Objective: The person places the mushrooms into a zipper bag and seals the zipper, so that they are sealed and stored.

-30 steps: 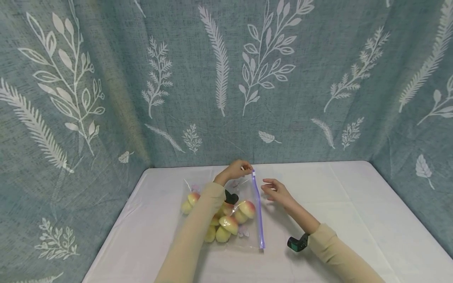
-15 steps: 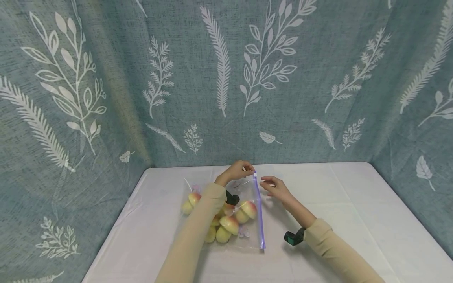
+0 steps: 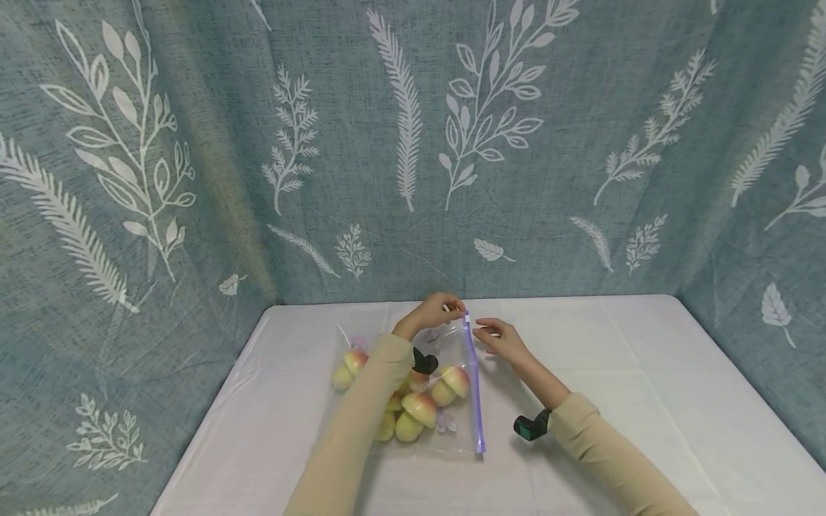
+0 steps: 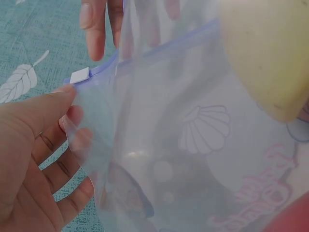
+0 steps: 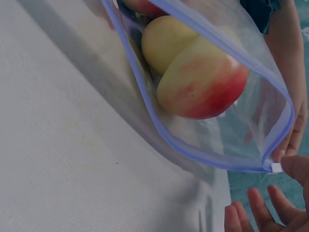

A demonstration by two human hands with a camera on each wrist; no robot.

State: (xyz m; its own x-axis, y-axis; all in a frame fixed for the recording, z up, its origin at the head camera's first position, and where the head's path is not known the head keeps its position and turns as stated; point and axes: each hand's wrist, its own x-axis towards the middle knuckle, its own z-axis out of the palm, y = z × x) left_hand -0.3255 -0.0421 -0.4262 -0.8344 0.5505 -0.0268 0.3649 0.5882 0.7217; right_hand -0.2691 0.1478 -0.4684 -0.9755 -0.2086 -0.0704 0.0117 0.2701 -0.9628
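Note:
A clear zip bag (image 3: pixel 461 430) with a purple zipper strip (image 3: pixel 476 390) lies on the table, holding several yellow mushroom-shaped pieces (image 3: pixel 419 408) with reddish caps. My left hand (image 3: pixel 435 309) pinches the far corner of the bag, its thumb (image 4: pixel 63 99) just under the white zipper slider (image 4: pixel 80 75). From the right wrist the bag's mouth shows parted, with the slider at the corner end. My right hand (image 3: pixel 505 342) hovers beside that end, fingers loosely bent and holding nothing; its thumb (image 5: pixel 297 167) appears right by the slider.
A white table (image 3: pixel 581 358) carries the bag, with a blue-green leaf-patterned curtain (image 3: pixel 413 236) behind it and at both sides. A black wrist camera (image 3: pixel 532 426) hangs by the right sleeve, another (image 3: pixel 424 361) by the left.
My right hand has moved slightly left and away from me, closer to the bag's zipper corner. My left hand keeps its pinch on the corner.

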